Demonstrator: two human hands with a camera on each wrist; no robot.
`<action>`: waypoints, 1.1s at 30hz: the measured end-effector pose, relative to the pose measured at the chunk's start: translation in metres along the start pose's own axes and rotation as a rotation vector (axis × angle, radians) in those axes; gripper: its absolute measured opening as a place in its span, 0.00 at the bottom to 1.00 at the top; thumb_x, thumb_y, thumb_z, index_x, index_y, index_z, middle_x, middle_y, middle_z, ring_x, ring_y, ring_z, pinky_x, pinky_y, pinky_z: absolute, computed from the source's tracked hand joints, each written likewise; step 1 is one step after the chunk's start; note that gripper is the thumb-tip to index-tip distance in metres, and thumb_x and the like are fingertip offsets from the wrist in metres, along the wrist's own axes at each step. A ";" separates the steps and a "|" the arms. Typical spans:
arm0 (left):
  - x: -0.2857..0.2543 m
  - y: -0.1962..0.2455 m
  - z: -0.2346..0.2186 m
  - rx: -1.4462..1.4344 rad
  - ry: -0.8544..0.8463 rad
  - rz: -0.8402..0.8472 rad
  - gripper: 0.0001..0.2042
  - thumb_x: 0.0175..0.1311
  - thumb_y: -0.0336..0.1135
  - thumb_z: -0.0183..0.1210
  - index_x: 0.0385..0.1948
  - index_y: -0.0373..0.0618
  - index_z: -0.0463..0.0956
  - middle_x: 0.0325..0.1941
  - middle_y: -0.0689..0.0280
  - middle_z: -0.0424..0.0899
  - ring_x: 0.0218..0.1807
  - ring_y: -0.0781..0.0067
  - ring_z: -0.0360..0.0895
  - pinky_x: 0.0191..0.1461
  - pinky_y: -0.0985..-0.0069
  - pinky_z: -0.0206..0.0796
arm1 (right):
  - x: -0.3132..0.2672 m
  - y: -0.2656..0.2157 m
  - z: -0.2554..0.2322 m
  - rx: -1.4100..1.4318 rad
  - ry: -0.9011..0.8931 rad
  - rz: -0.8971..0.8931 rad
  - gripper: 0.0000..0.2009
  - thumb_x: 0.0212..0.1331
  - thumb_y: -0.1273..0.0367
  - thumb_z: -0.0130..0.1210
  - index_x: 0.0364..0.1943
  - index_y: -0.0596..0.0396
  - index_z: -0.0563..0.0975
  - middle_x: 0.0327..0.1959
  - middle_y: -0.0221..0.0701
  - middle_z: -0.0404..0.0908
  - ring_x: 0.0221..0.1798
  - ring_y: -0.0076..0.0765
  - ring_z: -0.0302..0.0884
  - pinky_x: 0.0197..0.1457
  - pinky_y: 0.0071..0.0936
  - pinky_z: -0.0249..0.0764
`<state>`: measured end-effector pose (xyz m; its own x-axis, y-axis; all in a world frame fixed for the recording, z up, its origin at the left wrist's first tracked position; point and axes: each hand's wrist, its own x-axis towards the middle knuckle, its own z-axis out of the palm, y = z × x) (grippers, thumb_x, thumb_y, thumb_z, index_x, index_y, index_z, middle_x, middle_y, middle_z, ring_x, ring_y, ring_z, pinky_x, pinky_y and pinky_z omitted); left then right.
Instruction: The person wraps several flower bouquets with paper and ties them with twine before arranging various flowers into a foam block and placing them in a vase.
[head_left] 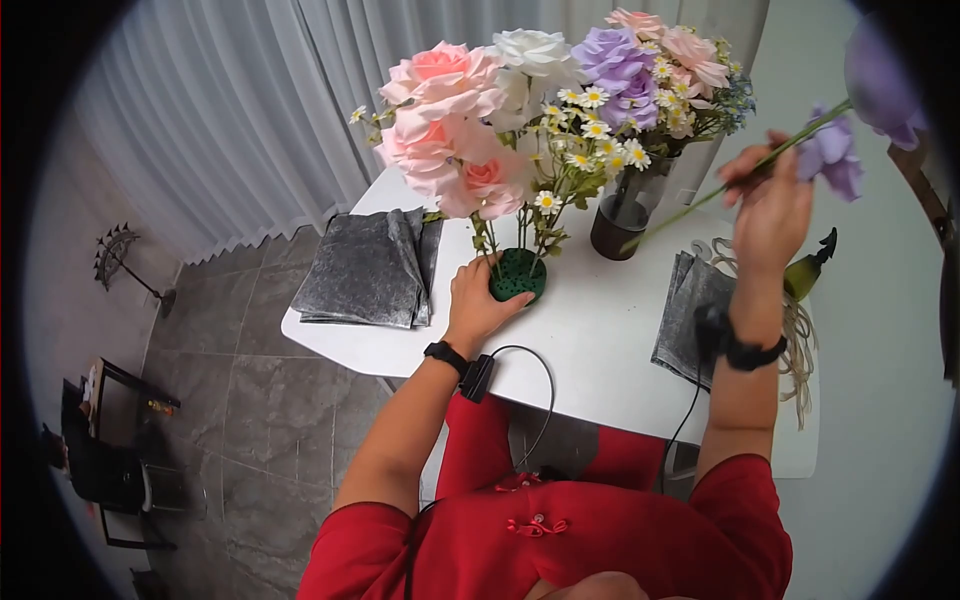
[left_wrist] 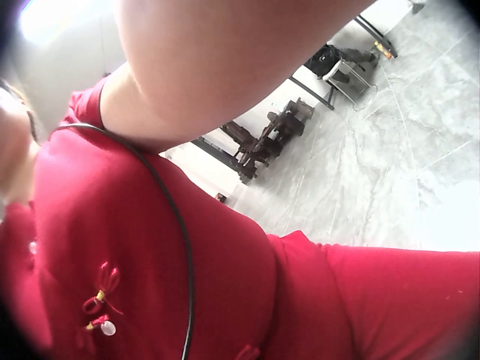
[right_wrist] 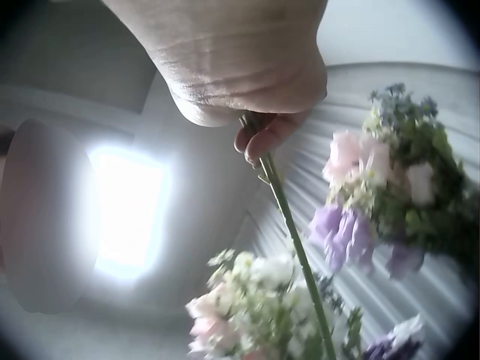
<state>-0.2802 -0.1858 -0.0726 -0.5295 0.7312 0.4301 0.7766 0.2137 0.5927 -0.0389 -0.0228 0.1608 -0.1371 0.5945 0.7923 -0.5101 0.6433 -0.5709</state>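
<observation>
In the head view the left hand [head_left: 478, 302] curls round the side of a round green flower base [head_left: 519, 277], thumb in front. Pink roses [head_left: 445, 150], a white rose [head_left: 535, 58] and small daisies stand in that base. Raised at the right, the right hand [head_left: 775, 205] grips a green stem [head_left: 690, 208] bearing purple flowers [head_left: 832, 155]; its lower end points down left, by the dark vase [head_left: 622, 225]. The right wrist view shows the right hand [right_wrist: 247, 67] with fingers round the stem [right_wrist: 289, 221]. The left wrist view does not show the left hand.
Grey folded cloths [head_left: 365, 270] lie at the white table's left, another grey cloth [head_left: 685, 310] at its right. Beside that are pale cords [head_left: 797, 350] and a green bottle [head_left: 802, 275]. The vase holds purple and pink flowers. Black cables run near the front edge.
</observation>
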 end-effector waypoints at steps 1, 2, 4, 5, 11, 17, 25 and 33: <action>0.000 -0.001 0.001 0.001 0.003 -0.007 0.39 0.40 0.53 0.70 0.56 0.42 0.70 0.53 0.58 0.73 0.53 0.57 0.68 0.60 0.65 0.58 | -0.019 0.001 0.008 0.008 -0.088 0.058 0.17 0.73 0.60 0.36 0.50 0.62 0.66 0.26 0.34 0.76 0.26 0.29 0.78 0.21 0.19 0.70; 0.000 -0.003 0.003 0.005 0.047 0.035 0.38 0.40 0.52 0.70 0.56 0.42 0.70 0.50 0.58 0.74 0.51 0.56 0.69 0.58 0.65 0.59 | -0.037 0.002 0.019 0.045 -0.158 0.135 0.17 0.73 0.60 0.35 0.51 0.60 0.65 0.26 0.33 0.75 0.25 0.29 0.77 0.20 0.19 0.68; -0.001 -0.004 0.005 0.012 0.088 0.071 0.38 0.39 0.51 0.71 0.55 0.41 0.71 0.47 0.57 0.75 0.50 0.55 0.70 0.57 0.65 0.61 | -0.068 0.005 0.038 0.112 -0.286 0.260 0.16 0.73 0.61 0.35 0.52 0.60 0.65 0.26 0.31 0.75 0.26 0.26 0.75 0.23 0.17 0.68; -0.001 -0.005 0.006 0.014 0.091 0.071 0.38 0.39 0.51 0.71 0.55 0.41 0.71 0.47 0.57 0.75 0.50 0.55 0.70 0.57 0.65 0.61 | -0.080 0.006 0.047 0.142 -0.346 0.305 0.16 0.73 0.62 0.35 0.53 0.60 0.65 0.25 0.30 0.74 0.28 0.23 0.75 0.26 0.16 0.70; -0.001 -0.004 0.004 0.008 0.082 0.054 0.37 0.39 0.51 0.71 0.54 0.41 0.72 0.49 0.57 0.75 0.50 0.54 0.70 0.57 0.65 0.60 | -0.113 0.048 0.092 -0.070 -0.429 0.124 0.11 0.70 0.67 0.43 0.44 0.63 0.72 0.24 0.29 0.74 0.26 0.25 0.71 0.31 0.22 0.68; 0.000 -0.008 0.006 0.012 -0.008 -0.008 0.40 0.41 0.56 0.69 0.57 0.42 0.70 0.56 0.57 0.71 0.56 0.55 0.66 0.63 0.64 0.56 | -0.119 0.126 0.108 -0.270 -0.345 -0.198 0.10 0.71 0.67 0.42 0.41 0.58 0.73 0.24 0.25 0.73 0.23 0.18 0.68 0.26 0.17 0.66; 0.002 -0.010 0.008 0.030 -0.022 -0.003 0.40 0.40 0.57 0.68 0.56 0.41 0.70 0.56 0.56 0.71 0.57 0.55 0.65 0.63 0.64 0.55 | -0.137 0.145 0.111 -0.489 -0.390 -0.076 0.07 0.51 0.78 0.50 0.35 0.60 0.73 0.24 0.49 0.76 0.28 0.63 0.74 0.31 0.53 0.69; 0.001 -0.011 0.008 0.034 0.030 0.032 0.39 0.40 0.56 0.69 0.55 0.42 0.71 0.52 0.58 0.73 0.53 0.55 0.67 0.59 0.64 0.57 | -0.132 0.126 0.103 -0.664 -0.507 -0.143 0.06 0.49 0.75 0.49 0.31 0.59 0.75 0.25 0.48 0.78 0.28 0.60 0.75 0.32 0.50 0.72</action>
<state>-0.2861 -0.1818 -0.0842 -0.5137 0.7186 0.4687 0.8042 0.2131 0.5548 -0.1725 -0.0695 0.0062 -0.5545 0.2995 0.7764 0.0315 0.9399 -0.3401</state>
